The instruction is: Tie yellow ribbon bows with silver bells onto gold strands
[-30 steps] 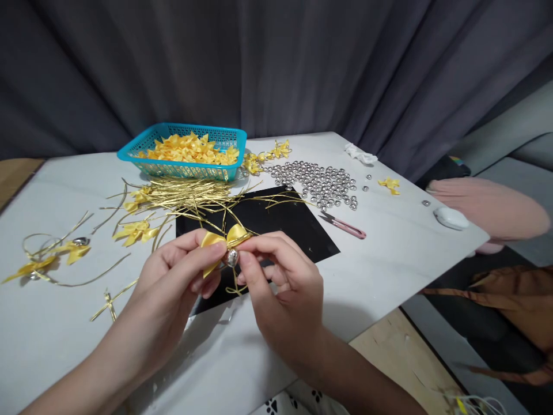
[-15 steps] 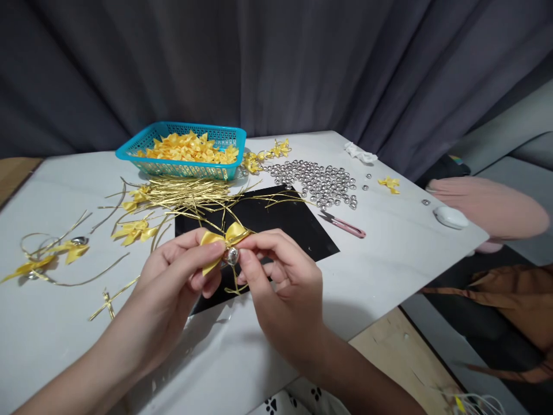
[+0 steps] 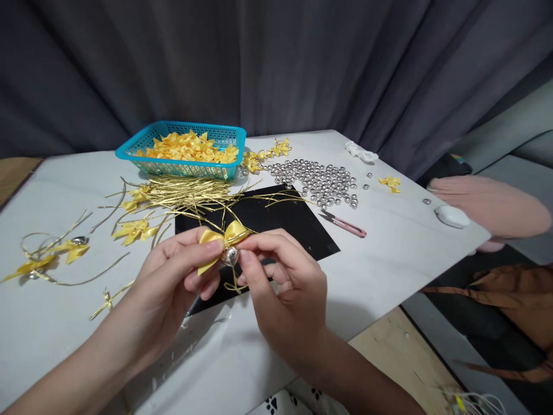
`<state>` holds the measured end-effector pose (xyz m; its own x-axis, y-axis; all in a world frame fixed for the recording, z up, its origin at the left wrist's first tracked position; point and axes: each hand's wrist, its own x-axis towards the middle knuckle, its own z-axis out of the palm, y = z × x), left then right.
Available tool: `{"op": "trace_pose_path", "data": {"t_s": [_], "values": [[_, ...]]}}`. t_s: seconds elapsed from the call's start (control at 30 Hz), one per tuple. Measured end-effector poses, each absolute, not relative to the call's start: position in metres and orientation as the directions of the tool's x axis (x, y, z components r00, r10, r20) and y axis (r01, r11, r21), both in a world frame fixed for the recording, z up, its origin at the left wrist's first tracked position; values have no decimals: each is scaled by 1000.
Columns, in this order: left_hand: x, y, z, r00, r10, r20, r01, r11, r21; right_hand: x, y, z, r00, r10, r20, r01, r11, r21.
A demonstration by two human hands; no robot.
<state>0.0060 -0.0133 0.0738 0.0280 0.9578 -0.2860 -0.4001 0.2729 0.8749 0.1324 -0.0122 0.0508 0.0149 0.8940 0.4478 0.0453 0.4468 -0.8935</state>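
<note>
My left hand [image 3: 179, 274] pinches a yellow ribbon bow [image 3: 235, 229] by its middle, above the black sheet. At the bow's centre sits a shiny silver bell-like piece [image 3: 231, 256], with gold cord around it. My right hand [image 3: 287, 282] has thumb and forefinger closed at the right side of that piece, on the gold cord; the fingertips partly cover what they grip. A thin gold cord loop [image 3: 234, 286] hangs below the bow. Beyond my hands lies a pile of gold cords [image 3: 185, 192].
A blue basket [image 3: 181, 168] of yellow bows stands at the back. Silver pieces [image 3: 319, 178] are heaped right of it, near pink-handled thread snips [image 3: 343, 223]. The black sheet [image 3: 298, 230] lies mid-table. More bows with cords [image 3: 69, 248] lie left. A white mouse [image 3: 451, 216] rests by the right edge.
Both hands keep their pinch on the bow and cord. The bow and silver piece have shifted very slightly left and tilted a little; the rest of the table looks the same.
</note>
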Motion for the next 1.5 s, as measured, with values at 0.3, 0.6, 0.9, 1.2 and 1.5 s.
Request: {"op": "trace_pose_path", "data": {"t_s": [0.3,0.6,0.9,1.2,1.5], "values": [[4,-16,75,54,957,-284,-410,281,868,132,-13,52,29,893,450,43,448,-893],[8,-14,77,36,919,-392,-512,354,783,132,-13,51,10,889,458,45,457,-888],[9,-14,74,-9,923,-384,-520,323,790,132,-13,50,13,895,445,41,445,-895],[5,-14,75,33,970,-242,-388,235,891,133,-12,50,9,878,479,49,478,-877],[7,-16,77,-53,976,-213,-311,187,932,132,-12,49,-12,831,556,55,556,-830]]}}
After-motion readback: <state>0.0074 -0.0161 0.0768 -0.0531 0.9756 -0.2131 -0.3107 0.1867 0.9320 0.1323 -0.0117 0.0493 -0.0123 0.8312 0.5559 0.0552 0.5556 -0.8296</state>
